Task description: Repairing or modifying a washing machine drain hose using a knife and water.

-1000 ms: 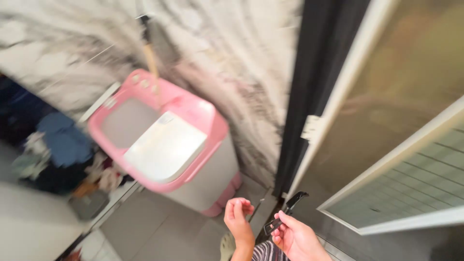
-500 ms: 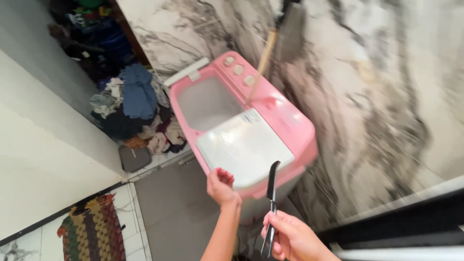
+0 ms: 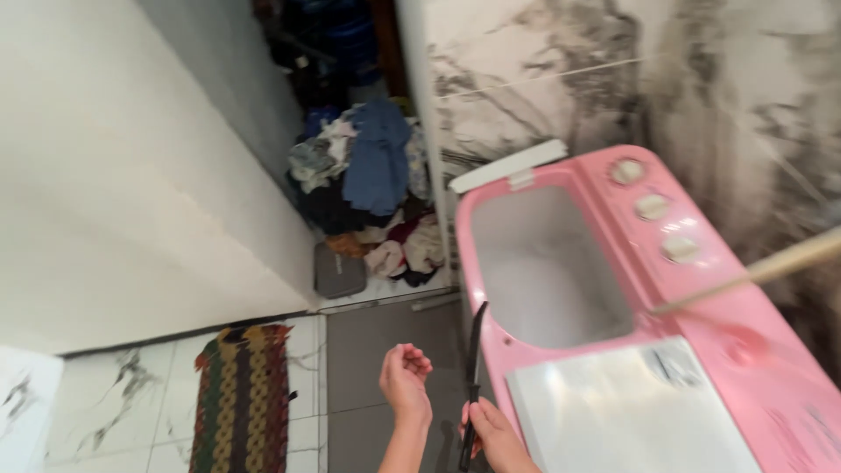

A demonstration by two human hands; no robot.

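My right hand (image 3: 496,435) is closed around the lower end of a thin black stick-like tool (image 3: 474,363) that points up along the front edge of a pink twin-tub washing machine (image 3: 753,368). My left hand (image 3: 405,382) hovers just left of the tool, fingers curled loosely, holding nothing. The machine's left tub (image 3: 547,271) is open and looks pale inside; a white lid (image 3: 631,412) covers the nearer compartment. Three round knobs (image 3: 653,207) sit on its back panel.
A heap of mixed clothes (image 3: 372,188) lies in the corner beyond the machine. A striped woven mat (image 3: 243,398) lies on the marbled floor tiles at left. A wooden handle (image 3: 762,270) leans across the machine's right side. A white wall (image 3: 131,175) fills the left.
The view has swung left and down: the washing machine now sits at the right, the clothes heap and mat are in fuller view. Both hands keep their hold and pose.
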